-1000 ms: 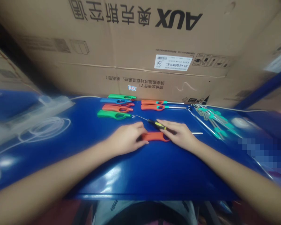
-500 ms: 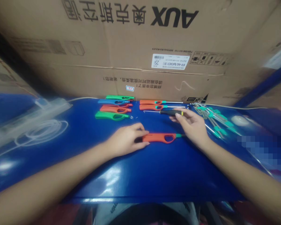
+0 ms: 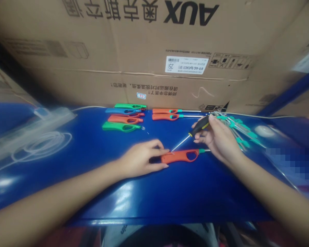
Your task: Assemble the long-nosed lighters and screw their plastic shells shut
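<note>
An orange lighter (image 3: 181, 155) with a teal collar and metal nozzle lies on the blue table (image 3: 149, 192). My left hand (image 3: 141, 160) pinches its left end, thumb below and fingers above. My right hand (image 3: 217, 139) grips a screwdriver (image 3: 193, 134) by its black and yellow handle. The thin shaft slants down to the left, and its tip rests on the lighter body near my left fingertips.
Green, blue and orange lighter shells (image 3: 123, 118) lie in a column behind, with two assembled orange lighters (image 3: 170, 114) beside them. A heap of teal-tipped metal tubes (image 3: 234, 127) sits right. Coiled white tubing (image 3: 41, 144) lies left. A large cardboard box (image 3: 154, 51) walls the back.
My right hand lifted the screwdriver off the table, turned it and brought its tip down onto the orange lighter. My left hand stayed on the lighter's left end.
</note>
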A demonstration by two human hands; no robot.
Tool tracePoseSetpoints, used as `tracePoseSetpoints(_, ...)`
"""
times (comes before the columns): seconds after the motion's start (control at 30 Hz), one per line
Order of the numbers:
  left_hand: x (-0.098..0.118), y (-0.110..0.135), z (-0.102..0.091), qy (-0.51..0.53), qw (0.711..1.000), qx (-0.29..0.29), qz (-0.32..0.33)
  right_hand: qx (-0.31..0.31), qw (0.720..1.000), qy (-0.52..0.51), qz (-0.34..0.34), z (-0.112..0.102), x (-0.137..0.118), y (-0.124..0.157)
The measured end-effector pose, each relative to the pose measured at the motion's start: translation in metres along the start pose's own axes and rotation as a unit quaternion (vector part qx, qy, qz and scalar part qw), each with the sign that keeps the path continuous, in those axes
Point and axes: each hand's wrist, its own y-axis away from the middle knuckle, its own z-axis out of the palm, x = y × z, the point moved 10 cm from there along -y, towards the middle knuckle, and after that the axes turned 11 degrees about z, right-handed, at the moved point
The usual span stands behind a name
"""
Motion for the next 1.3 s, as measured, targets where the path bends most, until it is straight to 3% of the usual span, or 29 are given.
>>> tracePoseSetpoints(0.13,-0.007,0.001,-0.006,0.087,0.992,0.082,-0.044,-0.009,0.999,-0.032,0.011,0.006,-0.001,0.007)
tracePoseSetpoints(0.3,-0.016,0.001,-0.008,0.226,0.956,0.169,-0.083,-0.033,0.997,-0.063,0.011,0.014,-0.002,0.009)
tracePoseSetpoints(0.57,-0.027,0.004,-0.006,0.264,0.936,0.186,-0.141,-0.062,0.994,-0.090,0.009,0.020,-0.001,0.012)
tracePoseSetpoints(1.03,-0.030,0.004,-0.004,0.266,0.936,0.186,-0.135,-0.058,0.997,-0.052,-0.011,0.019,-0.005,0.012)
tracePoseSetpoints(1.17,-0.028,0.004,0.000,0.258,0.941,0.170,-0.137,-0.072,0.996,0.012,-0.054,0.023,-0.014,0.021)
tracePoseSetpoints(1.3,-0.018,0.002,0.001,0.244,0.953,0.152,-0.099,-0.106,0.980,0.092,-0.139,0.036,-0.036,0.042)
